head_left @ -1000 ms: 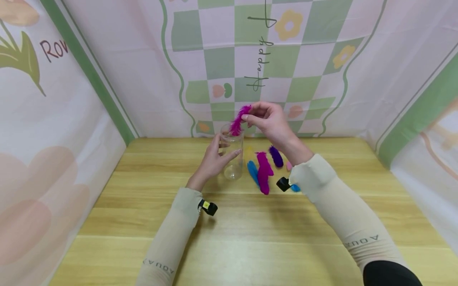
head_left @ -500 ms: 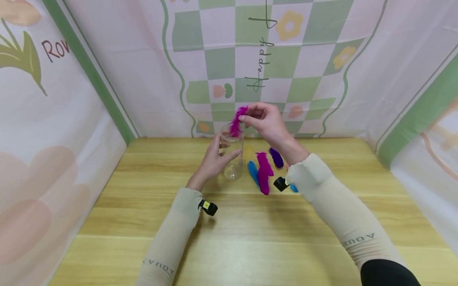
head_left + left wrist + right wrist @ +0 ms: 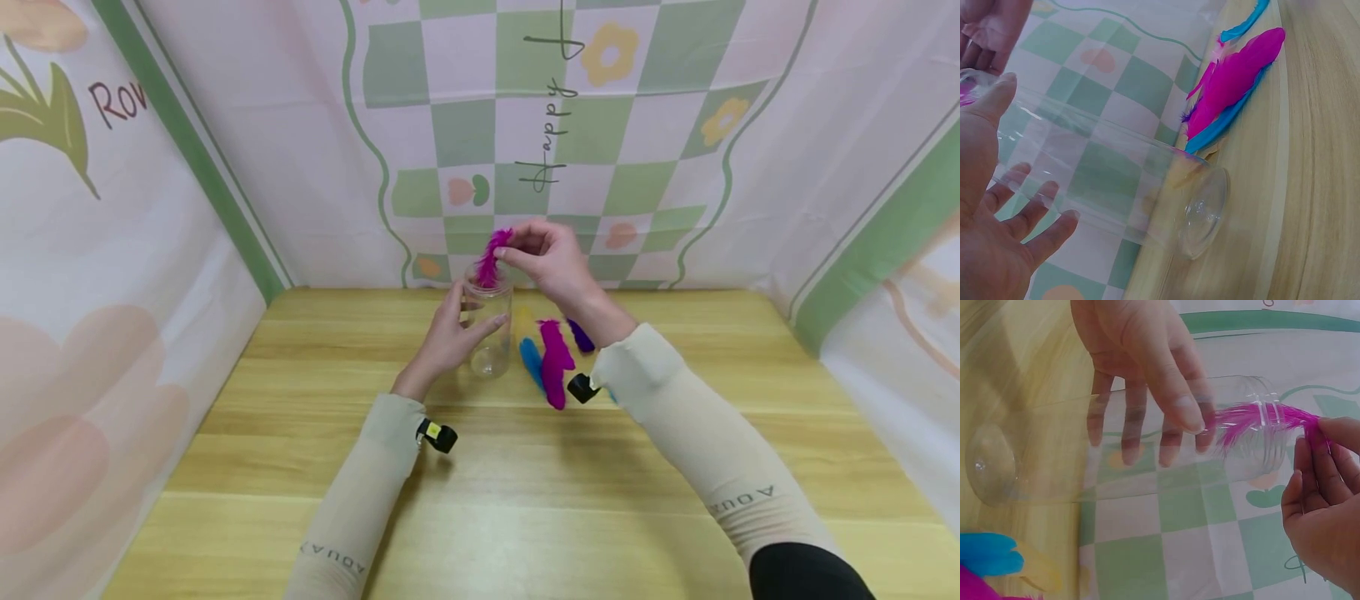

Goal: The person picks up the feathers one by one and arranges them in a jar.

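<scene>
Down and left went the right hand (image 3: 546, 260), pinching a pink feather (image 3: 489, 265), now partly inside the jar (image 3: 499, 348). Left hand (image 3: 448, 337) curls round the jar. Other feathers (image 3: 554, 371) lie right, still outside.

Soft light casts faint shadows (plus a pale glare) across the table (image 3: 517, 517).

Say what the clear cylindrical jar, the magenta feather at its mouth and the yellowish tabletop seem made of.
Clear cylindrical jar: glossy plastic or glass, unclear which; transparent with bright highlights.
Magenta feather: probably dyed plumage, matte; fine loose barbs show.
Yellowish tabletop: wood or laminate, slight sheen, streaky grain.
</scene>
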A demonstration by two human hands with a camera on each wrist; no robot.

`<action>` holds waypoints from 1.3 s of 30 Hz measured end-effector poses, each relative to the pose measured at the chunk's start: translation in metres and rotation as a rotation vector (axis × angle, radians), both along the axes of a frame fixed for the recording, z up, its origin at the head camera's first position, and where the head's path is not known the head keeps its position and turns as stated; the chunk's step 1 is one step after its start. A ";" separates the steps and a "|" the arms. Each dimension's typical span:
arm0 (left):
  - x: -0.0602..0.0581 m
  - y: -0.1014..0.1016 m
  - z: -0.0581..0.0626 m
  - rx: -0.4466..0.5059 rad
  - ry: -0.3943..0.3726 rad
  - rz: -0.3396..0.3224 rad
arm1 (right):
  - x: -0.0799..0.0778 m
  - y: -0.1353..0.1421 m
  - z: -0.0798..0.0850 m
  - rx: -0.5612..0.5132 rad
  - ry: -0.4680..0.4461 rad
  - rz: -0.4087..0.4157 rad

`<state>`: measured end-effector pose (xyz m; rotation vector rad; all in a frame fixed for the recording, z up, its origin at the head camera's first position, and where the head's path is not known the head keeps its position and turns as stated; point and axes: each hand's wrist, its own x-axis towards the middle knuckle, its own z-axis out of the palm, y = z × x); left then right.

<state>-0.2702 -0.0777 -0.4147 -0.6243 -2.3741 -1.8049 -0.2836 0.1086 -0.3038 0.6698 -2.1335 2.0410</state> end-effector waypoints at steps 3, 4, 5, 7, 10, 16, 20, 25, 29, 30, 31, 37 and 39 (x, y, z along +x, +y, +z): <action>0.000 0.000 0.000 0.001 0.014 0.000 | -0.001 0.000 -0.003 0.028 -0.010 -0.006; -0.001 0.000 0.000 0.002 0.020 0.000 | -0.001 0.000 -0.004 0.039 -0.013 -0.008; -0.001 0.000 -0.001 0.002 0.024 0.000 | -0.001 0.000 -0.005 0.048 -0.014 -0.008; -0.001 0.001 -0.001 0.003 0.028 0.000 | -0.001 0.000 -0.007 0.069 -0.013 -0.010; -0.002 0.001 -0.001 0.007 0.029 -0.005 | 0.000 0.000 -0.010 0.106 -0.010 -0.021; 0.000 0.001 -0.001 -0.001 0.007 -0.001 | 0.003 0.001 -0.013 0.176 -0.022 -0.039; 0.000 0.001 0.000 0.000 0.021 0.005 | 0.004 0.002 -0.014 0.205 -0.034 -0.043; 0.000 0.001 0.000 -0.012 0.027 0.019 | 0.005 0.003 -0.016 0.226 -0.034 -0.038; 0.000 0.000 0.000 -0.025 0.016 0.027 | 0.005 0.003 -0.017 0.242 -0.022 -0.032; 0.001 0.000 0.000 -0.030 0.012 0.031 | 0.005 0.003 -0.017 0.245 -0.020 -0.032; 0.001 0.000 0.000 -0.034 0.013 0.033 | 0.005 0.003 -0.017 0.249 -0.019 -0.033; 0.001 0.001 0.000 -0.043 0.004 0.041 | 0.006 0.003 -0.017 0.247 -0.011 -0.036; 0.002 0.001 0.001 -0.045 -0.004 0.043 | 0.006 0.004 -0.017 0.249 -0.004 -0.034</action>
